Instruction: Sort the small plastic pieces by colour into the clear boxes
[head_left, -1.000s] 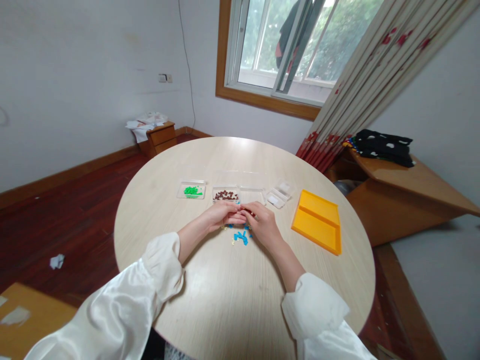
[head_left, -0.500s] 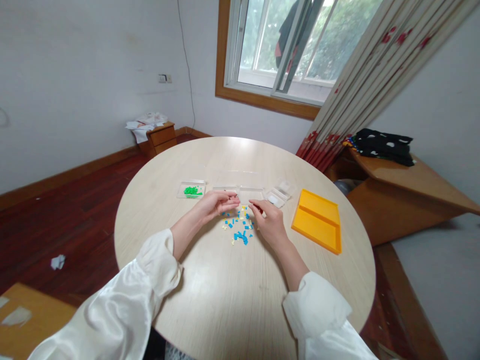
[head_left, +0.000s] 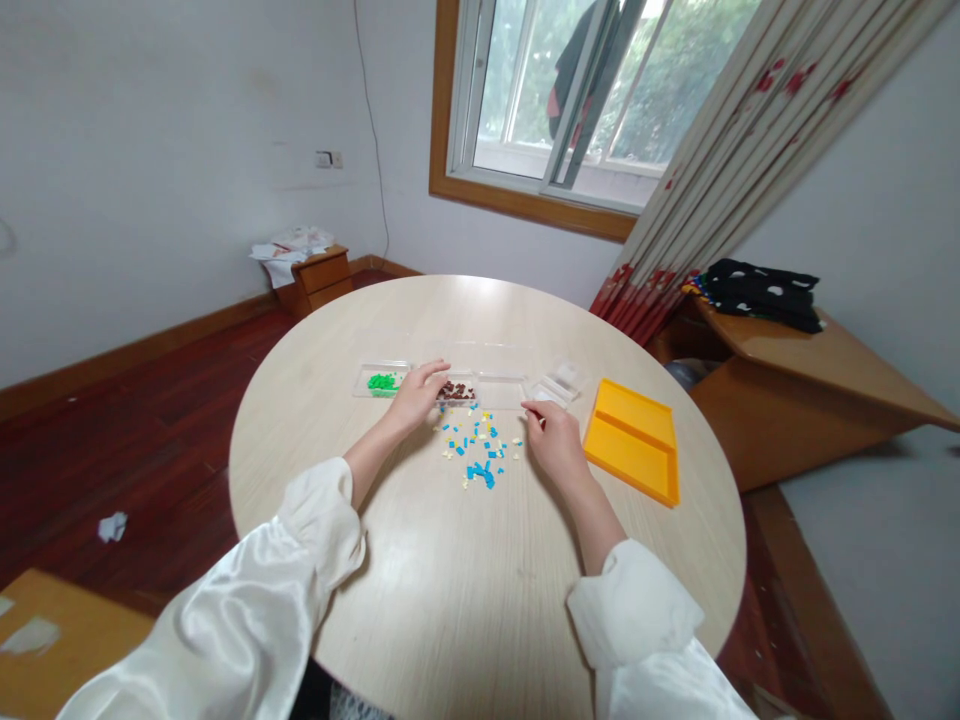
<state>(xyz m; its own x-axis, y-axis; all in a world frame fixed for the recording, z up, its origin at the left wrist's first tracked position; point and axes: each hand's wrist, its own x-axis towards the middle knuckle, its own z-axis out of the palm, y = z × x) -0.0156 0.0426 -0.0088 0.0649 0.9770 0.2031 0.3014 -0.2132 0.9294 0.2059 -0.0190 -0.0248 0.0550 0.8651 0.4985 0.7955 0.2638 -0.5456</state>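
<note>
My left hand [head_left: 418,396] is at the left end of a clear plastic box of small brown building bricks [head_left: 457,390], fingers stretched out and nothing visible in them. Close to the right front of another clear box [head_left: 501,392], my right hand [head_left: 555,434] has thumb and fingers pinched together. Whatever it may hold is too small to make out. Between the hands, small blue bricks [head_left: 481,474] lie scattered on the table with pale yellow ones. A clear box of green bricks [head_left: 384,383] stands left of my left hand.
An orange divided tray [head_left: 634,440] lies at the right of the round wooden table [head_left: 427,600]. Small clear cases [head_left: 559,382] lie beyond my right hand. Further right is a brown desk [head_left: 795,370] with a dark cloth on it.
My left hand has moved left and turned from palm up to over the box end, uncovering the brown bricks. My right hand has moved right, away from the pile.
</note>
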